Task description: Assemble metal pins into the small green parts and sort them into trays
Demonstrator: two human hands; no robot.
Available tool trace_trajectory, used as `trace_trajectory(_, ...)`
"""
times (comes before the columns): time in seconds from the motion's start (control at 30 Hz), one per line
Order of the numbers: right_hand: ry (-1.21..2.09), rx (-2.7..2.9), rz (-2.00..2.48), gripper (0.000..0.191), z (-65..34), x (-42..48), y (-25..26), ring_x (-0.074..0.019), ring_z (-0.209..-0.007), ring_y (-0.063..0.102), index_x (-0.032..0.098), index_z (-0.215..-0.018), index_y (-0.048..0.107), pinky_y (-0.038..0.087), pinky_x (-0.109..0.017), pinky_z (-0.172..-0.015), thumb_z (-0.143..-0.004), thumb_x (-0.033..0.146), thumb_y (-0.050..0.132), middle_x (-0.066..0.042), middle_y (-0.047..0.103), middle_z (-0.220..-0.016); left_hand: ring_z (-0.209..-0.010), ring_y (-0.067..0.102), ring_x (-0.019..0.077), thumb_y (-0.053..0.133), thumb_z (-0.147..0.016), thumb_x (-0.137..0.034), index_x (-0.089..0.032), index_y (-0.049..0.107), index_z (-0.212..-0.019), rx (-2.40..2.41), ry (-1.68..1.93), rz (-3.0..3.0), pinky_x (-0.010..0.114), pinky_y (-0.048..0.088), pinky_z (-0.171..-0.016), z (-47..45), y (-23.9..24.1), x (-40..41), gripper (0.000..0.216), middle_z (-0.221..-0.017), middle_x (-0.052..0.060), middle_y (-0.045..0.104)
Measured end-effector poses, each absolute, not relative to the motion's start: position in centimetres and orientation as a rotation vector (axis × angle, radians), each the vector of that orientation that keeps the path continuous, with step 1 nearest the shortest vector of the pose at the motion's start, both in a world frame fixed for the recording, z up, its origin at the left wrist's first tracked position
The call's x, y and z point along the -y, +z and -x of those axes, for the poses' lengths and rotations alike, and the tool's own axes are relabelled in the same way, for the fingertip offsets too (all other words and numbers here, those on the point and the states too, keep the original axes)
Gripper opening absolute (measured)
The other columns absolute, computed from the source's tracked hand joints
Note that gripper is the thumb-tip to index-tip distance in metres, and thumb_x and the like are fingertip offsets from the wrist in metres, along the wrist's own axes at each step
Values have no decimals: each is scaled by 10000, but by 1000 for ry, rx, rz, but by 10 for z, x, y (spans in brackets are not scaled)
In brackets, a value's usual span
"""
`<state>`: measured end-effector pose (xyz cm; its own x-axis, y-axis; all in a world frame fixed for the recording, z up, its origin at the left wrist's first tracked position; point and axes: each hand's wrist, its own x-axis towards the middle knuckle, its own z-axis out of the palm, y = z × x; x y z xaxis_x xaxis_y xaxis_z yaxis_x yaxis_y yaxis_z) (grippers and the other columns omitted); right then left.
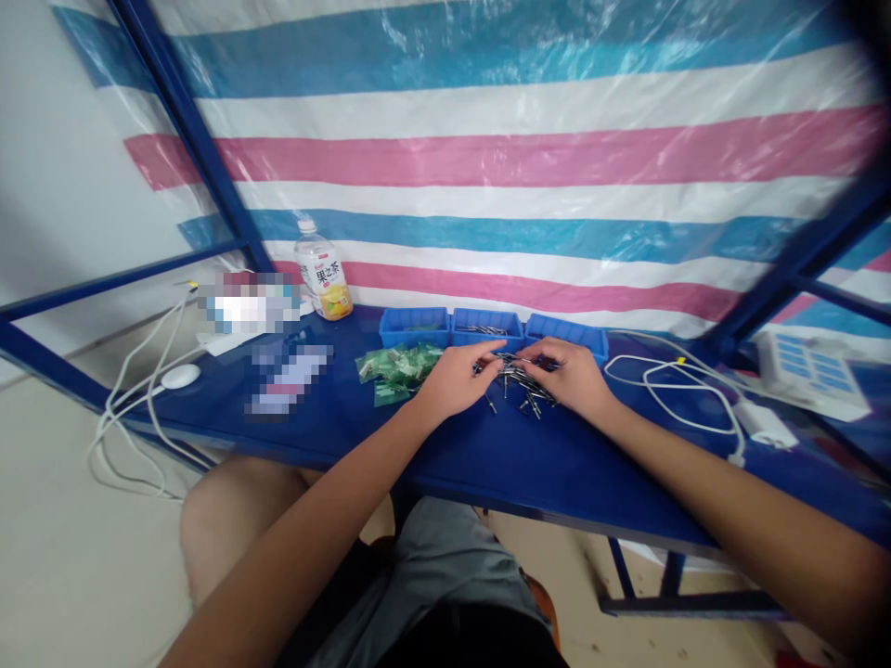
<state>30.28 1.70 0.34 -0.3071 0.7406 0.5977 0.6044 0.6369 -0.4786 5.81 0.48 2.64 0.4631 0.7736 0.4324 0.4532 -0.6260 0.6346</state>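
Observation:
A loose pile of thin metal rivets [535, 388] lies on the blue table, several of them spread toward the front. Over the pile's left side is my left hand [459, 378], its fingers curled and thumb close to the forefinger, with bits of metal showing between them. My right hand [572, 373] comes in from the other side, thumb and fingertips pinched on rivets. The fingertips of both hands almost meet above the pile. Behind them stands a blue bin [487, 325] with rivets in it. Small green plastic packets [400, 367] lie heaped left of my left hand.
Two more blue bins [416, 327] [565, 336] flank the middle one. A drink bottle [324, 274] stands at the back left. White cables and an adapter [766, 424] lie right, near a power strip [811, 371]. A white mouse-like object [180, 376] sits left. Striped sheeting hangs behind.

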Motion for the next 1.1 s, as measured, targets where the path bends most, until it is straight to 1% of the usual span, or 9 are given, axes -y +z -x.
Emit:
trace_trajectory(0.07,244,1962,1071,198,-300,-13,4,-220,-763,701,229,-1003,774,558,-370,-724,-932,408,725,-61,782,-924,-810,730,179,533,-1030,-281,-238,605,-1477,-987,975,-2318,322,592,-815,-58,26,-4,454,-1173,58,796)
trace_trajectory(0.13,309,1903,1088,233,-297,-10,4,-209,-738,699,220,-1018,756,562,-352,-702,-911,427,745,-53,773,-882,-987,751,206,512,-1034,-255,-232,604,-1481,-941,980,-2364,340,587,-922,-59,26,-4,457,-1260,66,771)
trace_trajectory(0.27,342,1884,1093,229,-294,-5,4,-185,-695,675,213,-952,714,544,-323,-661,-894,429,764,-38,751,-839,-1200,712,232,503,-1032,-227,-209,703,-1364,-861,1012,-2437,367,544,-1062,-60,24,-6,388,-1336,73,736)
trace_trajectory(0.4,357,1901,1080,246,-292,-1,5,-178,-664,651,222,-877,679,535,-327,-649,-893,449,772,-33,744,-837,-1171,724,231,533,-1023,-237,-210,729,-1315,-835,1044,-2421,359,573,-1020,-61,24,-6,353,-1323,73,742)
trace_trajectory(0.6,440,1921,1007,276,-288,3,6,-216,-774,713,233,-991,699,580,-352,-698,-909,490,757,-56,767,-941,-1022,763,222,607,-1008,-316,-197,756,-1197,-919,1169,-2244,342,628,-905,-60,28,-5,269,-1207,93,776)
trace_trajectory(0.73,476,1900,1036,282,-289,2,5,-225,-795,714,235,-1054,717,576,-360,-698,-961,500,691,-62,763,-933,-999,780,219,678,-958,-257,-184,748,-1104,-925,1270,-2119,340,645,-897,-61,25,-8,177,-1127,89,792)
trace_trajectory(0.87,553,1836,1012,301,-289,0,2,-233,-835,713,237,-1090,717,581,-370,-729,-949,503,708,-66,756,-950,-938,785,191,666,-947,-188,-187,738,-1034,-915,1236,-2121,317,637,-863,-60,24,-9,113,-1042,56,802)
trace_trajectory(1.03,726,1861,893,456,-287,0,4,-248,-985,712,269,-1299,663,591,-366,-775,-900,457,782,-77,741,-1097,-958,754,179,679,-860,-76,-202,752,-874,-935,1098,-2296,296,575,-883,-57,26,-7,147,-1014,6,806)
trace_trajectory(1.1,697,1901,880,410,-286,2,5,-249,-1002,712,273,-1281,688,587,-370,-785,-915,440,767,-82,738,-1125,-919,745,173,698,-849,-81,-203,753,-869,-950,1076,-2314,288,562,-857,-57,26,-7,135,-992,2,802)
